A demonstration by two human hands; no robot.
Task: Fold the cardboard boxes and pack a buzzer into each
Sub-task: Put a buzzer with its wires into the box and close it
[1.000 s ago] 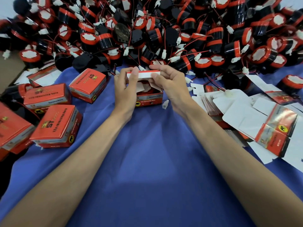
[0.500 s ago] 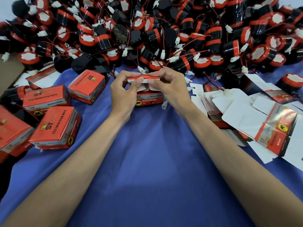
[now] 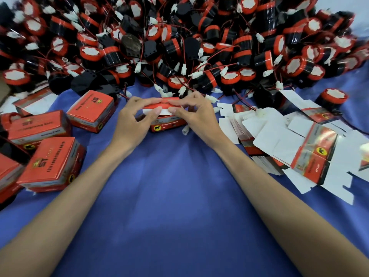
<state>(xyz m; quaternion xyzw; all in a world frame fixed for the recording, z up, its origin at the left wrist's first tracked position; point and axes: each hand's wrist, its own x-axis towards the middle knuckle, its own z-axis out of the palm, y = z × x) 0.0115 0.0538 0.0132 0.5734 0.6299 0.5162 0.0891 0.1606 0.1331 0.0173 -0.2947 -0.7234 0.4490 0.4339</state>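
- Your left hand (image 3: 130, 125) and right hand (image 3: 197, 116) both pinch the lid flap (image 3: 157, 106), hiding the contents of the box (image 3: 169, 124).
- Behind it, the buzzer pile (image 3: 179, 47); closed boxes (image 3: 52, 162) left, flat blanks (image 3: 279, 140) right.

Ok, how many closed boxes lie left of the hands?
4: the rear box near the buzzer pile, the middle box left of it, the front box, and the edge box cut off at the frame's left. More may be hidden.
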